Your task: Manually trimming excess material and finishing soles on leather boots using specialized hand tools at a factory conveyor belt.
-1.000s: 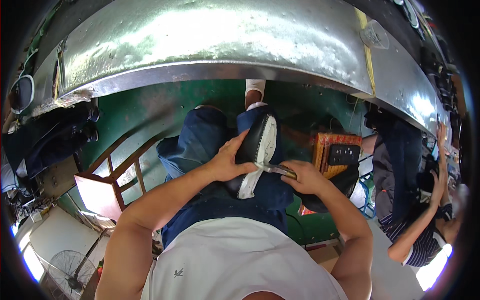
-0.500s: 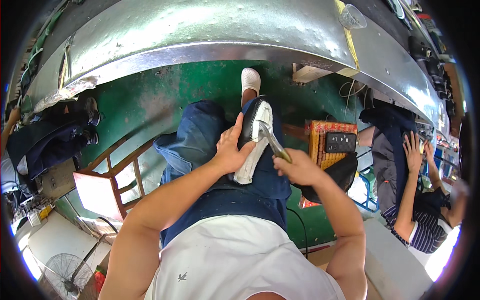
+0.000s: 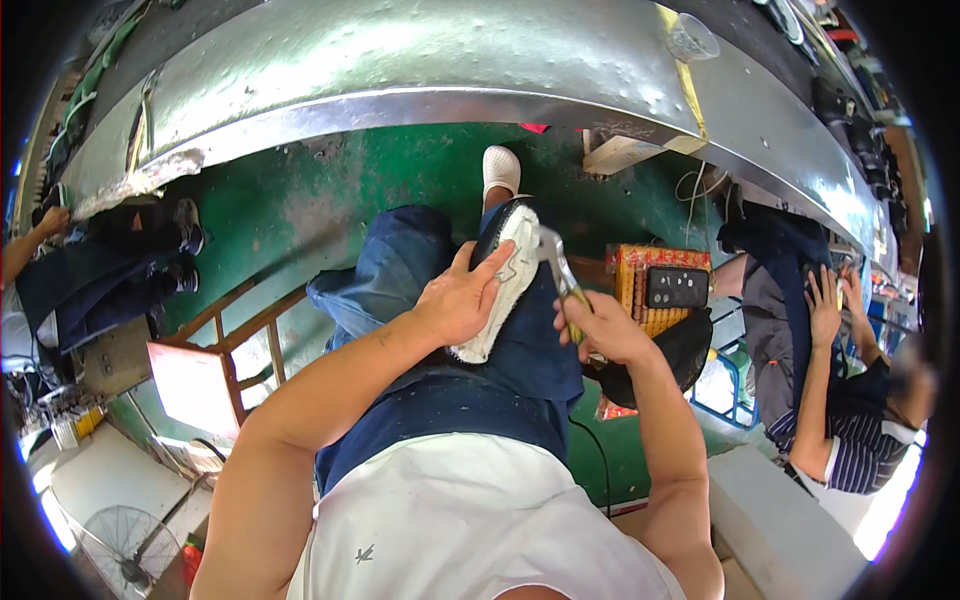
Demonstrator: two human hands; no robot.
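Observation:
A black shoe upper (image 3: 487, 240) lies sole side up across my thigh, its underside (image 3: 503, 297) white and ragged-edged. My left hand (image 3: 464, 298) grips it from the left, with the fingers reaching over the white underside near the toe end. A dark wavy line shows on that underside. My right hand (image 3: 605, 327) is closed round the handle of metal lasting pincers (image 3: 562, 272) with a greenish-yellow grip. The head of the pincers hangs just right of the shoe, apart from it.
A metal-topped bench (image 3: 400, 60) runs across the far side, with a clear plastic cup (image 3: 692, 38) on it. To the right, a black phone (image 3: 677, 288) lies on a beaded seat (image 3: 632, 320). A wooden chair (image 3: 225, 345) stands left. Co-workers sit on both sides.
The pincers have come off the white underside to its right. My left hand has shifted from the shoe's side, its fingers now over the underside. The shoe has tilted slightly.

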